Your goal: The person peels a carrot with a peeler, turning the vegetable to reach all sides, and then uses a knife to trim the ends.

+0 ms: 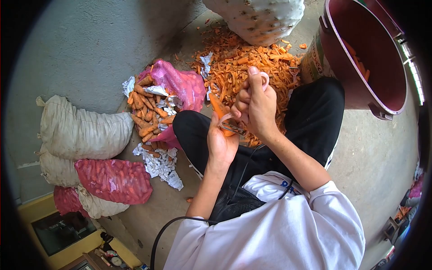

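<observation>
My left hand [221, 143] is closed around a carrot [218, 106], whose orange tip points up and away from me. In my right hand [257, 101] is a peeler with a pale pink handle [265, 80], the thumb lying along it. The metal blade of the peeler [235, 129] lies across the carrot, close to my left fingers. Below both hands, a wide heap of orange carrot peelings [234, 67] covers the floor between my legs.
Unpeeled carrots [146, 108] spill from a pink mesh bag [180, 83] at my left, among crumpled paper [159, 166]. Full white sacks [83, 128] and a red mesh sack [114, 180] lie farther left. A large dark red tub [335, 36] holding carrots stands at right.
</observation>
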Demonstrator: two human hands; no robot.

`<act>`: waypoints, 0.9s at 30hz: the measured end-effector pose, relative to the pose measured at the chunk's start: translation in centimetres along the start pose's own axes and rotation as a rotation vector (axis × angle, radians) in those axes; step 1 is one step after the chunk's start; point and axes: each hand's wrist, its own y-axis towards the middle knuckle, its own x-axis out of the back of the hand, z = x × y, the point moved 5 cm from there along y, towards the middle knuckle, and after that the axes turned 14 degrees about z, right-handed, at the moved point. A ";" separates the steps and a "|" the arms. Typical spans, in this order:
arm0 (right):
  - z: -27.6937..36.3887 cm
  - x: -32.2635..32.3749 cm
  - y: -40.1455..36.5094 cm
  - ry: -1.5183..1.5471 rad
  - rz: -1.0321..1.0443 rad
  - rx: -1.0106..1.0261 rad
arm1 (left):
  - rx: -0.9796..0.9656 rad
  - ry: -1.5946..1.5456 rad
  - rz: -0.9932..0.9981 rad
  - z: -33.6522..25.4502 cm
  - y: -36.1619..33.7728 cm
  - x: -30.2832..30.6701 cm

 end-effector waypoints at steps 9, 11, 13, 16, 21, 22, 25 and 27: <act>-0.3 -1.0 1.2 -0.078 0.164 -0.188 | -0.004 0.092 -0.043 -0.3 -0.6 -2.2; -0.5 -1.1 1.6 -0.081 0.142 -0.201 | -0.028 0.114 -0.066 -0.6 -0.6 -2.1; -0.6 -0.9 2.1 -0.092 0.101 -0.187 | -0.049 0.154 -0.101 -0.6 -0.6 -1.6; -0.6 -0.3 3.2 -0.124 0.069 -0.165 | -0.072 0.208 -0.020 -0.2 -0.9 -2.1; -0.5 0.4 4.4 -0.167 0.085 -0.149 | -0.003 0.385 0.024 -0.1 -2.1 -1.5; -0.5 0.6 5.6 -0.175 0.080 -0.110 | 0.035 0.374 0.034 0.2 -2.7 -0.7; -0.8 3.0 12.9 -0.380 0.013 0.044 | 0.116 0.303 0.100 0.3 -3.1 -0.9; -1.2 5.3 15.9 -0.362 -0.108 0.039 | 0.121 0.214 0.126 -0.2 -2.9 -2.1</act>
